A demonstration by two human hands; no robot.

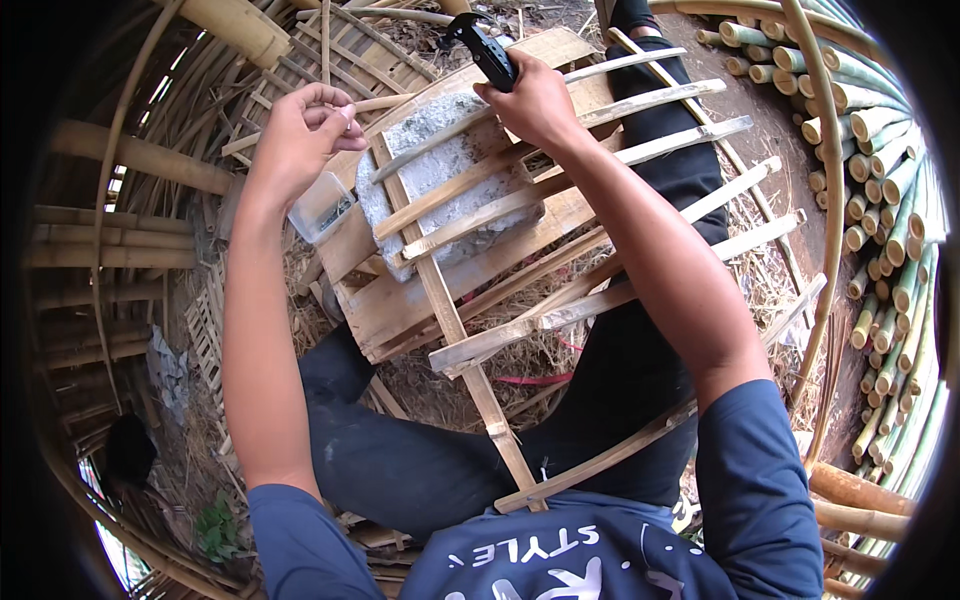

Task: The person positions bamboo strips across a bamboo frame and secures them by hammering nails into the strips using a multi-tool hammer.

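- My right hand (535, 100) has its fingers wrapped around a dark-handled tool (482, 45), likely a hammer, raised at the far edge of the wooden block (400, 300).
- My left hand (305, 130) pinches something small, perhaps a nail; it is too tiny to tell.
- A bamboo slat frame (600, 240) lies across the grey stone slab (440, 160) on that block.
- A clear plastic box (322, 205) sits at the block's left edge, just below my left hand.

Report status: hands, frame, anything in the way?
Left hand pinching something small, too small to tell. Right hand gripping a black tool. Bamboo slat frame lies on the grey block. Nothing blocking.
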